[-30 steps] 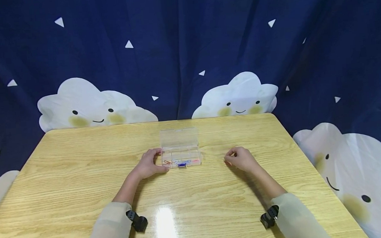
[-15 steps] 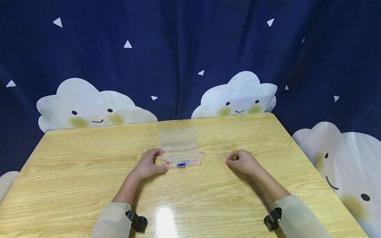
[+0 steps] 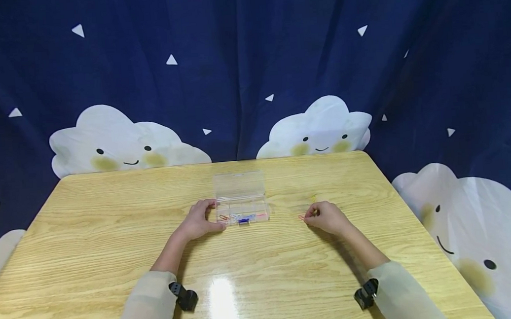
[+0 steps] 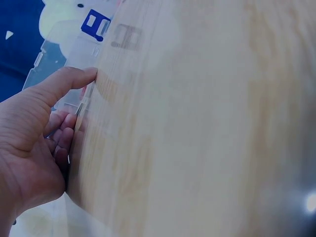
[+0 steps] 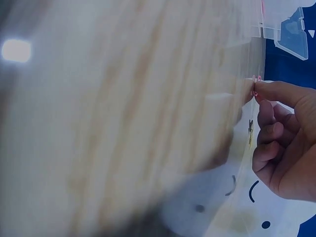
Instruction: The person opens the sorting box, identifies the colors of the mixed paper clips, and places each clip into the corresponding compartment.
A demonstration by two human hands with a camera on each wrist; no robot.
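Observation:
A clear plastic compartment box (image 3: 252, 205) lies on the table with its hinged lid (image 3: 239, 185) thrown back. My left hand (image 3: 197, 221) grips its left end, thumb at the front corner and fingers along the side. Red, white, blue and pink paper clips sit in the front compartments, and a blue latch (image 4: 95, 25) marks the front wall. To the right of the box my right hand (image 3: 327, 217) pinches a pink paper clip (image 5: 258, 79) between thumb and index finger, low at the tabletop. The other fingers are curled in.
Just behind the right hand, something small and yellow (image 3: 314, 198), resembling paper clips, lies on the wooden table (image 3: 108, 224). A dark blue curtain (image 3: 213, 58) with clouds and triangles hangs past the table's far edge.
My right hand has shifted slightly right and nearer since a second ago, exposing the yellow item behind it and more of the pink paper clip. The left hand and the box stay put.

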